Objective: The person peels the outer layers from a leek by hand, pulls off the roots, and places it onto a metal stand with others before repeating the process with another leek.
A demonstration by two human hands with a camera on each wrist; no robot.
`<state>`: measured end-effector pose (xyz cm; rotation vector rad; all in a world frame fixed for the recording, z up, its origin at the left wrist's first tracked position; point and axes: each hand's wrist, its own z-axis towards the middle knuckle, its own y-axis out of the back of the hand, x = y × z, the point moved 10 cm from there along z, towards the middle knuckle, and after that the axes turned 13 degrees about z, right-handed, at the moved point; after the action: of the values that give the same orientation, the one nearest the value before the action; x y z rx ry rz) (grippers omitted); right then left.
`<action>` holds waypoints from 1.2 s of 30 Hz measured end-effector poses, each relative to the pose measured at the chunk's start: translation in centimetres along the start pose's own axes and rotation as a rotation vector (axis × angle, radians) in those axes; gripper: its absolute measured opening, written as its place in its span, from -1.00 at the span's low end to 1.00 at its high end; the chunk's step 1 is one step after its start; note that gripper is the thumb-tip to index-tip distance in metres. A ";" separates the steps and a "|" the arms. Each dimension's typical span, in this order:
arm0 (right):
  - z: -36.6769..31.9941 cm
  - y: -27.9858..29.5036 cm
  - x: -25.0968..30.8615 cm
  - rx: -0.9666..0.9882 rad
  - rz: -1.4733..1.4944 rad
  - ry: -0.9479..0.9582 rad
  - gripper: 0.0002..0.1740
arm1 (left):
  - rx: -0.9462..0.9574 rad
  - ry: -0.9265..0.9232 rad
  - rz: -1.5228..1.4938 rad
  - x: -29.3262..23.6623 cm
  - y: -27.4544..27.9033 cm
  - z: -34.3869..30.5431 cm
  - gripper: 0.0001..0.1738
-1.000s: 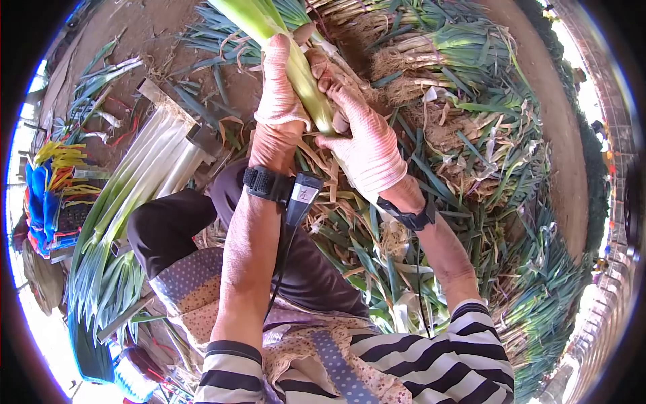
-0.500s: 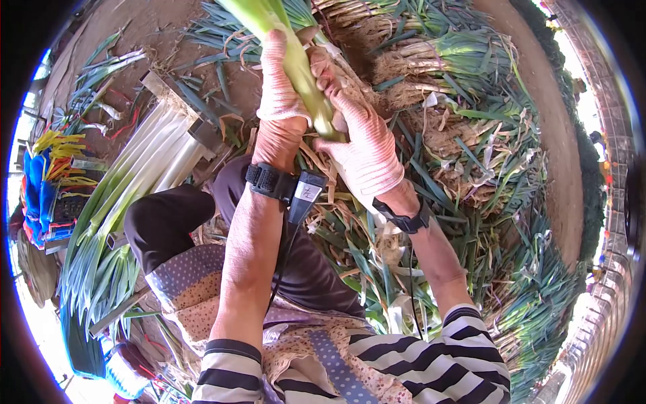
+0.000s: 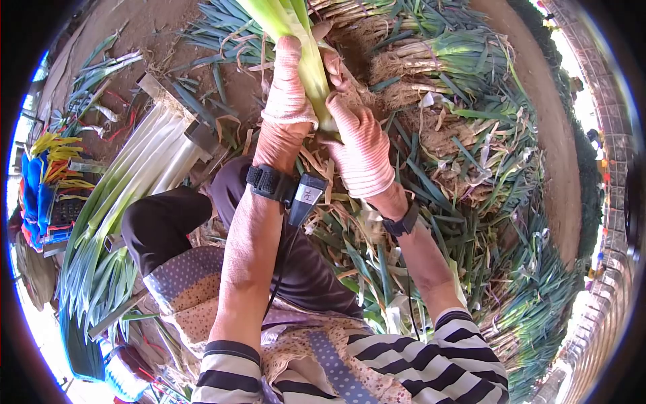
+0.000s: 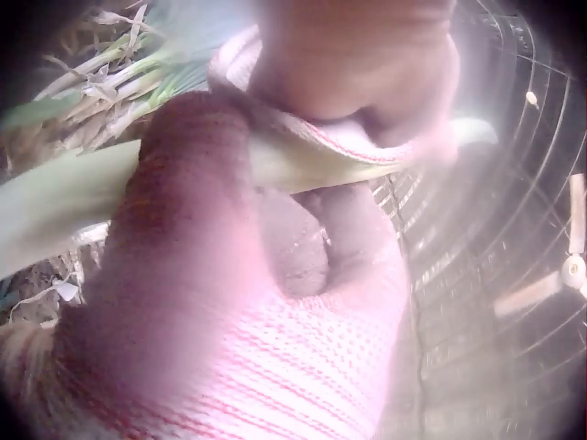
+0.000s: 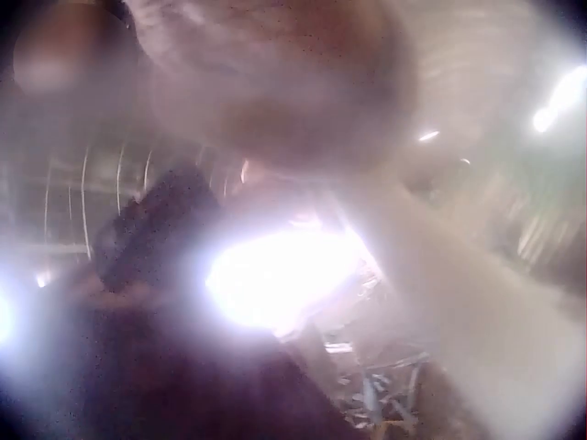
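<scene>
A thick leek, pale below and green above, slants between both hands in the head view. My left hand, in a pinkish striped glove with bare fingertips, grips it, thumb lying along the stalk. Lower down, my right hand, gloved alike, grips it near the pale end, fingers bent over it. Gloved fingers overlap the leek in the left wrist view, and its pale end sticks out beyond. The right wrist view is blurred and glaring; a pale stalk runs down to the right.
Trimmed leeks lie on a metal rack at left. Bundles of rooted leeks and loose leaf scraps cover the ground at right and below the hands. Blue and yellow ties hang at far left. My bent knee is beside the rack.
The leek's upper part and the left hand have shifted slightly right. The right hand has turned, its wrist moving a little left and down, and its fingers have shifted on the stalk.
</scene>
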<state>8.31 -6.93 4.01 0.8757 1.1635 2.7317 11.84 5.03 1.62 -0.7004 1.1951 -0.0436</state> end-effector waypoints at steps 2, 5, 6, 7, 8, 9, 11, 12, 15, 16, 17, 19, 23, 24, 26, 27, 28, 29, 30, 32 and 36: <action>-0.9 -0.5 -1.4 0.006 0.193 -0.029 -0.25 | 0.070 -0.021 -0.023 0.3 0.0 0.0 0.22; -2.4 -0.1 -3.5 -0.043 0.748 -0.321 -0.35 | 0.074 0.005 -0.012 0.5 0.2 0.1 0.19; -4.0 -0.8 -4.7 -0.091 1.111 -0.588 -0.40 | 0.056 0.015 -0.002 0.2 0.4 0.2 0.20; -4.6 0.7 -4.7 -0.163 1.237 -0.602 -0.39 | 0.039 0.026 0.009 -0.2 0.5 0.2 0.20; -5.8 1.2 -5.3 -0.189 1.375 -0.626 -0.36 | 0.041 0.029 0.007 -0.7 0.3 0.1 0.20; -6.9 1.8 -5.6 -0.212 1.498 -0.660 -0.37 | 0.024 0.035 0.034 -1.2 0.3 -0.1 0.17; -9.3 2.9 -5.5 -0.221 1.623 -0.730 -0.38 | 0.011 0.024 0.051 -1.5 0.4 0.0 0.12; -10.7 3.5 -5.2 -0.207 1.626 -0.767 -0.38 | 0.015 0.033 0.054 -1.3 0.6 0.1 0.12; -16.1 3.8 -4.8 0.004 1.269 -1.029 -0.46 | -0.019 0.032 0.087 -1.6 1.5 0.1 0.13; -18.6 3.6 -5.4 0.101 1.160 -1.106 -0.47 | -0.031 0.056 0.074 -1.3 1.9 0.2 0.12; -20.3 3.8 -5.6 0.090 1.158 -1.122 -0.47 | -0.027 0.044 0.079 -1.4 2.2 0.4 0.13; -24.7 4.0 -6.6 0.311 0.693 -1.176 -0.49 | -0.037 0.001 0.150 -1.8 2.2 0.2 0.17; -32.3 5.5 -9.3 0.348 0.241 -1.132 -0.54 | 0.008 0.004 0.175 -2.0 2.0 0.4 0.15; -36.0 5.1 -10.9 0.349 0.243 -1.139 -0.54 | -0.042 -0.004 0.123 -2.4 1.8 -0.2 0.07; -43.7 5.3 -13.9 0.569 -0.038 -1.257 -0.56 | -0.092 -0.007 0.070 -3.0 1.3 -0.7 -0.01; -43.9 5.9 -13.3 0.571 -0.038 -1.259 -0.56 | -0.116 0.022 0.112 -3.1 1.1 -0.7 0.07; -44.7 5.8 -13.1 0.769 -0.146 -1.264 -0.53 | -0.145 0.041 0.158 -3.2 1.3 -0.7 0.15; -45.3 5.6 -13.2 0.967 -0.253 -1.255 -0.49 | -0.147 0.012 0.199 -3.5 1.2 -0.6 0.17; -44.4 5.3 -12.8 0.973 -0.243 -1.255 -0.49 | -0.144 -0.003 0.241 -3.4 1.1 -0.9 0.19; -36.2 6.7 -11.9 0.455 -0.207 -1.043 -0.44 | -0.099 -0.065 0.259 -2.5 1.5 -0.4 0.22; -18.7 6.1 -6.4 -0.031 0.029 -0.573 -0.40 | -0.045 0.029 0.204 -1.0 1.0 0.3 0.19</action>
<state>5.08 -25.08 -5.33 1.5356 0.9834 2.2571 11.39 6.34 1.96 -0.6161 1.2936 0.1443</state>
